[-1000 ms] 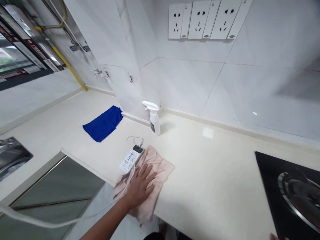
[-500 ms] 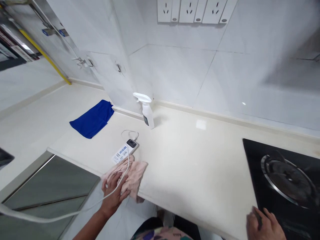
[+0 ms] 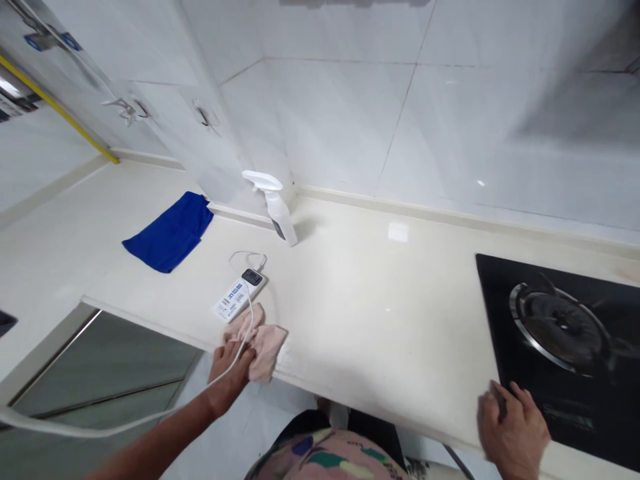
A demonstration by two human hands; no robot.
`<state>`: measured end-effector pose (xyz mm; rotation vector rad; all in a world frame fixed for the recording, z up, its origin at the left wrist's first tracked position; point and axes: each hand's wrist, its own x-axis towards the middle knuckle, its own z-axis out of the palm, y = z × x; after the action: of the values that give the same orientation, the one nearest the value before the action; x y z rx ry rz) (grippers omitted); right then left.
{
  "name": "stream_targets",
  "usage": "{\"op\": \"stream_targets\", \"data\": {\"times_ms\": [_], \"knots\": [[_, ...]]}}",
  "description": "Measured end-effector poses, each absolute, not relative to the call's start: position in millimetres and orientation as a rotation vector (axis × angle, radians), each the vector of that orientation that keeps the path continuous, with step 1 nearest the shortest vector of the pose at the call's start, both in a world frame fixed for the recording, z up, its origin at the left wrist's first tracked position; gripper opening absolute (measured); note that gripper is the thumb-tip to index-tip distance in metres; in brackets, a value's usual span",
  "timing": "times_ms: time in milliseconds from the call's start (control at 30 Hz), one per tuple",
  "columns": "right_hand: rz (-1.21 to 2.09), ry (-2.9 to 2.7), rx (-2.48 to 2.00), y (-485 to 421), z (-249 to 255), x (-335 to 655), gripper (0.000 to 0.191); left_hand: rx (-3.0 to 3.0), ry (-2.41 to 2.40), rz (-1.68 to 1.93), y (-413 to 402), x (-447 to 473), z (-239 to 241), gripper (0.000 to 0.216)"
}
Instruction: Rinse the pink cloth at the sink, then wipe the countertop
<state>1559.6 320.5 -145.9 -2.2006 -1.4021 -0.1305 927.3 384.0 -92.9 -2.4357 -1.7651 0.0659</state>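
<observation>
Pink cloth lies bunched at the front edge of the bench, one corner hanging toward the floor, and my left grip is on it, fingers bent over the folds; whether they are clenched on the fabric or only pressing it, I cannot tell. Just beyond the cloth is a white power pack with a dark display, and a white cable crosses in front of my left forearm toward it. My right grip is open, fingers loosely bent and parted, at the left edge of the black hob. Farther back, a white spray bottle stands near the wall, right of a flat blue cloth.
</observation>
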Motion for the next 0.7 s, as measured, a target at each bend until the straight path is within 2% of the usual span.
{"op": "stream_targets", "data": {"times_ms": [167,333,533,700], "knots": [[-0.122,-1.394,-2.209,321.2,-144.3,1557.0,0.052,-2.600,-1.647,0.005,368.6,999.8,-102.1,0.021],[-0.154,-1.404,-2.230,323.5,-147.5,1558.6,0.049,-2.934,-1.254,-0.165,367.2,1092.6,-117.2,0.009],[-0.215,-1.410,-2.204,323.1,-153.9,1563.6,0.047,-3.206,-0.655,-0.342,371.0,1218.6,-113.4,0.022],[-0.199,-1.425,-2.177,320.7,-156.3,1569.4,0.048,-3.241,-0.555,-0.353,370.9,1221.5,-112.5,0.035]]}}
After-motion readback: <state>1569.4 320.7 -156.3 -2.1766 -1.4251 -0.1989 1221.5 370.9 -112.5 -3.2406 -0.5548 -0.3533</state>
